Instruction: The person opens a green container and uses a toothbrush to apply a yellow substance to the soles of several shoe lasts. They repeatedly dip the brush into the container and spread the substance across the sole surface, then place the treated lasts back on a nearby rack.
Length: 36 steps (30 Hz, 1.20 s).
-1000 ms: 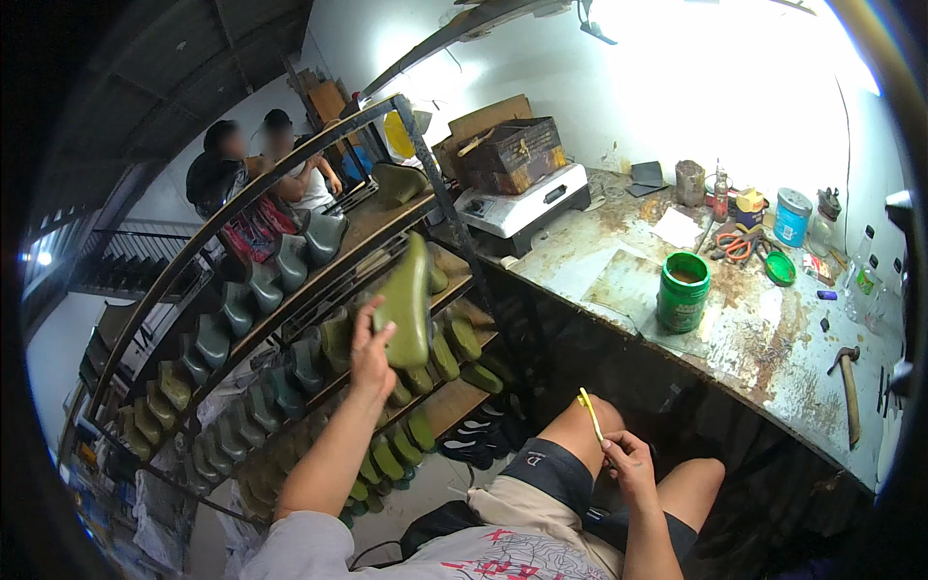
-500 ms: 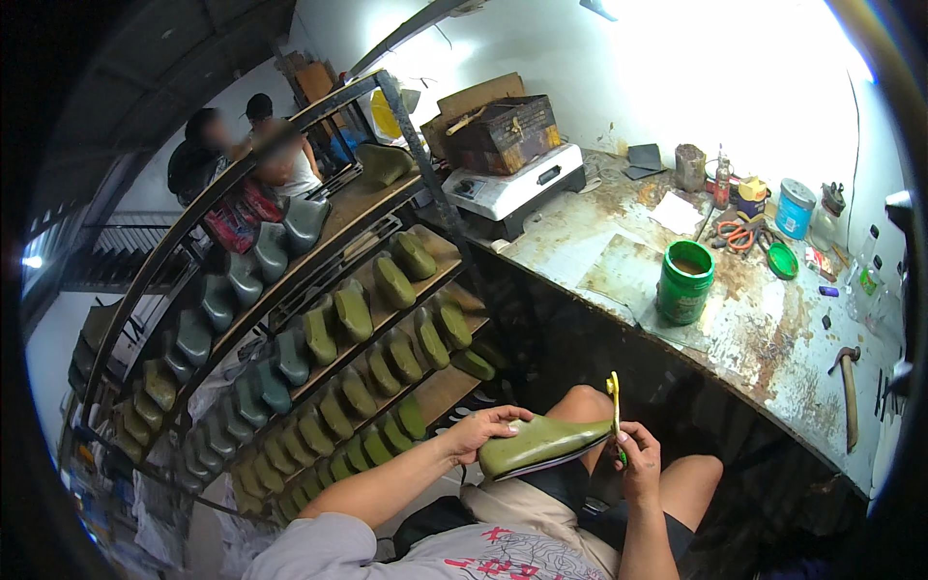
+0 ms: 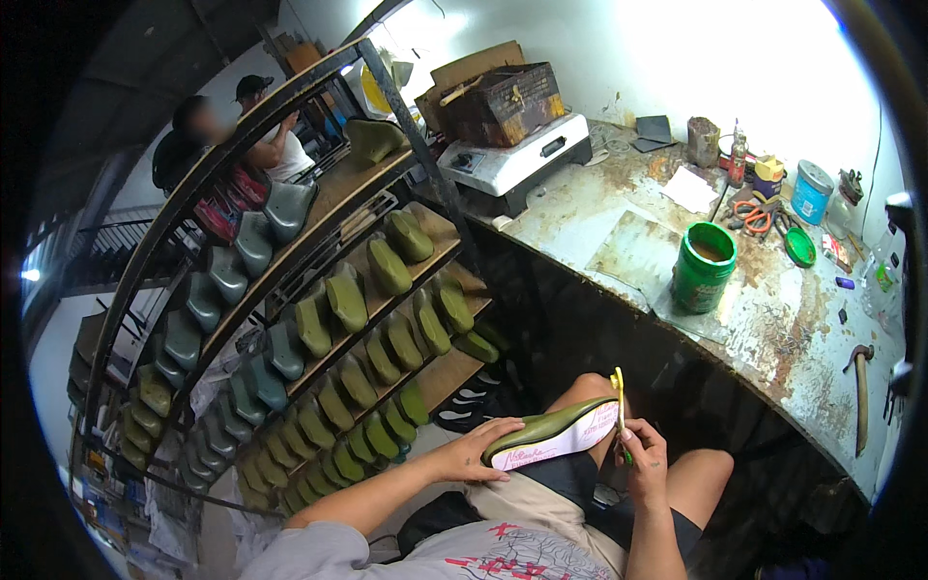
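The left hand (image 3: 480, 450) holds one end of a green shoe form (image 3: 538, 426). The form is between the two hands, over the lap (image 3: 561, 480), and its pale sole (image 3: 556, 445), with writing on it, is turned to the person. The right hand (image 3: 645, 454) is curled around a thin yellow brush (image 3: 620, 387). The brush stands up right next to the other end of the form; I cannot tell if they touch.

Ahead of the right hand, a green jar (image 3: 702, 280) with brown stuff inside sits open on the bench (image 3: 749, 338). A green lid (image 3: 799, 247) lies past the jar. A hammer (image 3: 861, 398) lies well to the right of the right hand. Past the left hand, a rack (image 3: 440, 184) holds rows of more forms (image 3: 390, 268).
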### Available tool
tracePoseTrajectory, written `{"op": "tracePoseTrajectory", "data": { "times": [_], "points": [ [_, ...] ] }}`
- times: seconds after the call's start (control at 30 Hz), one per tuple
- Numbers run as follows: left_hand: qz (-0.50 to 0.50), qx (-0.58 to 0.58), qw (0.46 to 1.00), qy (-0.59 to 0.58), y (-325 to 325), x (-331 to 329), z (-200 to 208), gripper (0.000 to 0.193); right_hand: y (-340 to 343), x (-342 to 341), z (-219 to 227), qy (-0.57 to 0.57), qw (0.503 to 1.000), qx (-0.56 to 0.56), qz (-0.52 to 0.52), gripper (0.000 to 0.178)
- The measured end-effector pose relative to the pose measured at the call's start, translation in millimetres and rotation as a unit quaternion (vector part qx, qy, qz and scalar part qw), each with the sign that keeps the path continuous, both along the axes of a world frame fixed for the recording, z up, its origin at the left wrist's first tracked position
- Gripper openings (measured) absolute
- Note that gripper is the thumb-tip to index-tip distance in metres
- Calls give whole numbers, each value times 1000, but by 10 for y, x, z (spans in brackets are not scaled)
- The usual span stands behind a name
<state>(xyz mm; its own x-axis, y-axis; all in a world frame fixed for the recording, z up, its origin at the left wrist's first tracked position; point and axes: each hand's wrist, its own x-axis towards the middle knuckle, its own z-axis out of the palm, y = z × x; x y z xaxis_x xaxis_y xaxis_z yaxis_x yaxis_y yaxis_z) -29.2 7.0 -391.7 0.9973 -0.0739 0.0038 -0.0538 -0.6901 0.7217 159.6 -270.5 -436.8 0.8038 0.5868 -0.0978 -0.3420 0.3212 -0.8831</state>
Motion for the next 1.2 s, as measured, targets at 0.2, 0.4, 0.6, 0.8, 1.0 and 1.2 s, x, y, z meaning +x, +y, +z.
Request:
{"op": "tracePoseTrajectory", "data": {
  "times": [0.2, 0.4, 0.6, 0.8, 1.0, 1.2],
  "points": [
    [101, -33, 993, -51, 120, 109, 21, 69, 62, -9, -74, -38, 999, -30, -8, 17],
    [98, -22, 995, -13, 300, 431, 44, 71, 34, 101, 84, -50, 993, -104, -22, 18],
    [131, -94, 987, 18, 423, 455, -67, 74, -346, 870, 1057, -238, 942, -214, -103, 22],
    [143, -130, 981, -7, 463, 500, -138, 75, -476, 1902, 2496, -565, 665, -475, -113, 11],
    [130, -126, 983, 5, 465, 604, -67, 76, 22, 2464, 2886, -606, 506, -613, 17, 10],
    [127, -128, 983, 41, 545, 638, -50, 75, 373, 2795, 2679, -630, 376, -676, 64, 9]
  ]
}}
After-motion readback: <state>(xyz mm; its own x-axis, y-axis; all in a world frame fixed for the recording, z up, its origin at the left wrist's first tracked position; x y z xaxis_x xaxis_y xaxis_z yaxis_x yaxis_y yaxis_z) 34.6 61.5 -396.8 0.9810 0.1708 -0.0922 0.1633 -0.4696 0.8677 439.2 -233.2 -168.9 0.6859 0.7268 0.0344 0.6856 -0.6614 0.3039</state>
